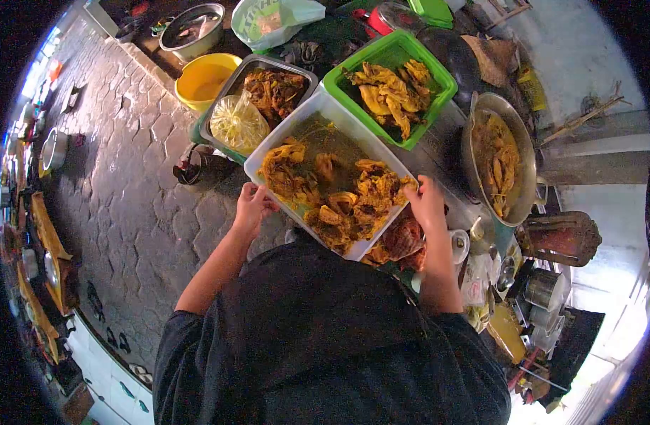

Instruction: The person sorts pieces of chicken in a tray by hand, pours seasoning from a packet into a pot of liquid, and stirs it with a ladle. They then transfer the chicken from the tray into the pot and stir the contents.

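Holding the white tray of fried pieces in mid frame, my left grip is clamped on its near left edge, my right grip on its near right corner. Its far end sits just beside the green tub, upper right. If one side dips or a hold slips, I judge the load could slide onto the paved floor at left.

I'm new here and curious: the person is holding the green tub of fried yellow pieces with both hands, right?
Not quite. The head view shows the left hand and right hand gripping the white tub of fried yellow pieces; the green tub sits beyond it, untouched.
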Demonstrator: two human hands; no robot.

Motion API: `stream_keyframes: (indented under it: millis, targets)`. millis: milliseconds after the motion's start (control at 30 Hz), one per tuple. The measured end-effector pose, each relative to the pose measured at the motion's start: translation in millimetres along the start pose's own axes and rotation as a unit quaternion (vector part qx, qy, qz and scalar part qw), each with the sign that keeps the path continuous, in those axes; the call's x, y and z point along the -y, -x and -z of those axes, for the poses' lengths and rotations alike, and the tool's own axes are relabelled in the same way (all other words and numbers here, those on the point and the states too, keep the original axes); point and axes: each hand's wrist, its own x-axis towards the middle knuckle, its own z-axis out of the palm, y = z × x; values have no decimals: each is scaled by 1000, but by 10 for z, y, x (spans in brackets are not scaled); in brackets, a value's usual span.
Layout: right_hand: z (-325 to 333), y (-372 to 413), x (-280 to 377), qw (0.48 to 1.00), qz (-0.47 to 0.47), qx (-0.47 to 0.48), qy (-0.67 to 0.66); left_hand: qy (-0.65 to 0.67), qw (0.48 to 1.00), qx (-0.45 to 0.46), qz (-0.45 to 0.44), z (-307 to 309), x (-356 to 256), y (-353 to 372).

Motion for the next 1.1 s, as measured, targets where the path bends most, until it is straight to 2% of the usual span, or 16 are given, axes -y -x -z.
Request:
stream_keyframes:
  millis: [100,133,167,233,300,367,400,500,533,567,633,767,800,867,967,1100]
  targets:
    - [-251,41,-4,994,95,-32,-43,6,1000,5,-3,-1,-5,-22]
    - [-313,-15,-14,973,140,15,-181,7,1000,4,1,4,-2,-21]
    - [-251,2,108,974,136,15,-183,8,1000,4,6,10,7,-13]
    - [-20,44,439,885,104,24,-453,-1,1000,4,7,30,17,-17]
    - [-38,-44,242,916,104,-18,-388,-8,1000,9,3,22,33,-46]
    - [-79,-85,117,956,-51,10,-287,10,1000,4,-12,24,51,-48]
    - [-22,-5,172,946,-105,53,-301,9,1000,3,-13,26,44,-46]
    - [-326,78,87,925,-105,63,-360,2,1000,4,-16,10,18,-13]
    - [-455,3,2,956,-102,71,-265,1,1000,12,-11,3,5,0]
    - [-531,-68,-16,956,-101,72,-264,0,1000,19,-6,-1,-2,4]
    - [-652,-193,19,993,-27,83,-73,1,1000,11,-2,-1,-3,-1]
    - [-671,-275,244,985,-17,147,89,5,1000,11,-6,31,30,-36]
    - [-648,-312,278,985,-17,149,89,6,1000,10,-6,36,32,-34]
    - [-603,-401,333,956,-37,263,124,5,1000,13,-8,27,35,-25]
    - [-526,-480,385,938,-11,305,166,-8,1000,9,-10,13,14,-10]
    - [-630,-475,282,953,27,259,157,-11,1000,-3,-16,4,10,4]
